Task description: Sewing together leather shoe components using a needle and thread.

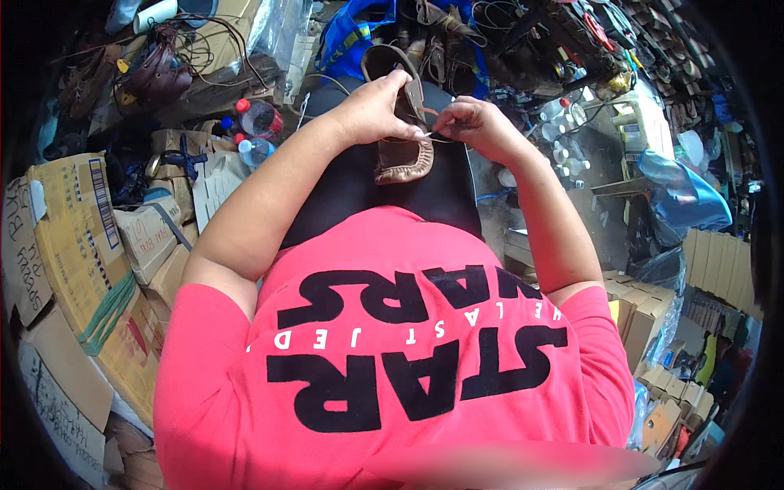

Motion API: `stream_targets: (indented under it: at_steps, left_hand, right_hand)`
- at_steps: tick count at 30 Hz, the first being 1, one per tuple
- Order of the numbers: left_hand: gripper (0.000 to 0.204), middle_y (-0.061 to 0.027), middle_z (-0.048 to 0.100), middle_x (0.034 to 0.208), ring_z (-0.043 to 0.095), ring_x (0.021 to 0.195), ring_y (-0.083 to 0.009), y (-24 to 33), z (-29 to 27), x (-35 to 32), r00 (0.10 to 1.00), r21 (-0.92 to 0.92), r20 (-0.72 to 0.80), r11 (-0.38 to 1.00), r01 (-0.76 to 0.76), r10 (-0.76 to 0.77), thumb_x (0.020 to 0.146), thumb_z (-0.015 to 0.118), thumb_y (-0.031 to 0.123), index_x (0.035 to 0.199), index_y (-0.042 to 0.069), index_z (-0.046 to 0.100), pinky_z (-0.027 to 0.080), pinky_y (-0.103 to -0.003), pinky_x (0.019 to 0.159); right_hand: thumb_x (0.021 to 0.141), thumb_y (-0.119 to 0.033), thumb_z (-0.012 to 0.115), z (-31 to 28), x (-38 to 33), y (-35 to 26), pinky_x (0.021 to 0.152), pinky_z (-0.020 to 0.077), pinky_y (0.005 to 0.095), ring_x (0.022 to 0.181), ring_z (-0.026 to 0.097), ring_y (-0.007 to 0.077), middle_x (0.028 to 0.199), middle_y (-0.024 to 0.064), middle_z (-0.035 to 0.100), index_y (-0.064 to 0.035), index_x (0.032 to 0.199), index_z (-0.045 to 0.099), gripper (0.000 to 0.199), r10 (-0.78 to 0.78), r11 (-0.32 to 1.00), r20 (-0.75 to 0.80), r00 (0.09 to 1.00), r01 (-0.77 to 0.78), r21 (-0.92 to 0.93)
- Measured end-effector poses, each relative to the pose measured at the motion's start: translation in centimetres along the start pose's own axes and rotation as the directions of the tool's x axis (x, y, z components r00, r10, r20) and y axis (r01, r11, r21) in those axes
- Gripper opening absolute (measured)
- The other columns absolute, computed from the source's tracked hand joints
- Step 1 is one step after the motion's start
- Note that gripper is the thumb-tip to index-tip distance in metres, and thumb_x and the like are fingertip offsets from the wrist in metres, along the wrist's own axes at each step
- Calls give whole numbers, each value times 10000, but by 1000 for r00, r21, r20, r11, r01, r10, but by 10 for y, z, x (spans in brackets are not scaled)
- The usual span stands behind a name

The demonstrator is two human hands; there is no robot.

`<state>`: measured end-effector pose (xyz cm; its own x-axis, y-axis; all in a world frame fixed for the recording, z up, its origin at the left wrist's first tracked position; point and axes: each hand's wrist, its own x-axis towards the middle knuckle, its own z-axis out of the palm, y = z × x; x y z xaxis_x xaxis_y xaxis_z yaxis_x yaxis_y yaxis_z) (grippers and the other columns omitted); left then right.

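The brown leather shoe piece (390, 153) is held above the dark-clad lap (331, 200), at the far middle of the scene; it is gripped by the left hand (377, 111), with the thumb laid toward its right edge; the fingertips of the right hand (478, 127) are pinched together just beside that thumb, apparently on a thin pale strand (442, 139).

The step in hand is judged to be handwork with the strand at the leather's edge; it is best done with the edge steadied close to the working point by the left thumb, and with the strand drawn evenly, so that the leather is neither torn nor bunched unevenly; the gathered rim (406, 173) at the near end should be spared any crushing.

Whether a needle is held cannot be told, as the 2 sets of fingertips are too small and crowded; whether they touch is also unclear; the left fingers are partly hidden behind the leather; the strand's ends cannot be traced; the far clutter around the blue bag (346, 51) is cut off by the upper edge.
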<state>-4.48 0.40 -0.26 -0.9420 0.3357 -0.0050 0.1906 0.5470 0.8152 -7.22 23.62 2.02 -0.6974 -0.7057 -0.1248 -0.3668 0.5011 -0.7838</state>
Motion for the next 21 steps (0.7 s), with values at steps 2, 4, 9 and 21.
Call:
stream_targets:
  at_steps: [2,4,9,21]
  left_hand:
    - [468,-67,685,991,626,935,-139,0,-2,2,985,-145,171,987,63,-38,708,825,176,1099,25,616,488,-311,864]
    - [408,-52,692,962,626,913,-124,10,-3,0,977,-135,202,986,94,-66,720,815,161,1064,28,640,488,-301,858]
    - [287,-56,665,1023,619,960,-150,4,-1,0,965,-145,261,987,69,-29,743,783,143,992,22,710,470,-291,900]
    - [252,-74,610,1150,596,1082,-215,7,-9,2,906,-79,419,996,-29,60,815,683,77,1064,54,712,444,-301,969]
  right_hand:
    - [811,4,675,-3,-1,4,773,469,273,843,580,151,862,21,577,-78,909,696,129,6,1000,13,1000,-6,14]
    - [806,2,680,-2,-3,8,777,466,271,837,576,152,858,23,572,-81,900,695,126,11,1000,30,999,-12,27]
    - [783,12,699,9,-6,7,816,470,271,881,592,158,892,34,597,-82,883,697,138,-58,992,35,998,54,112]
    - [793,-21,696,24,-22,7,717,532,308,825,650,218,884,63,623,-130,942,729,188,-186,981,-160,969,175,-82]
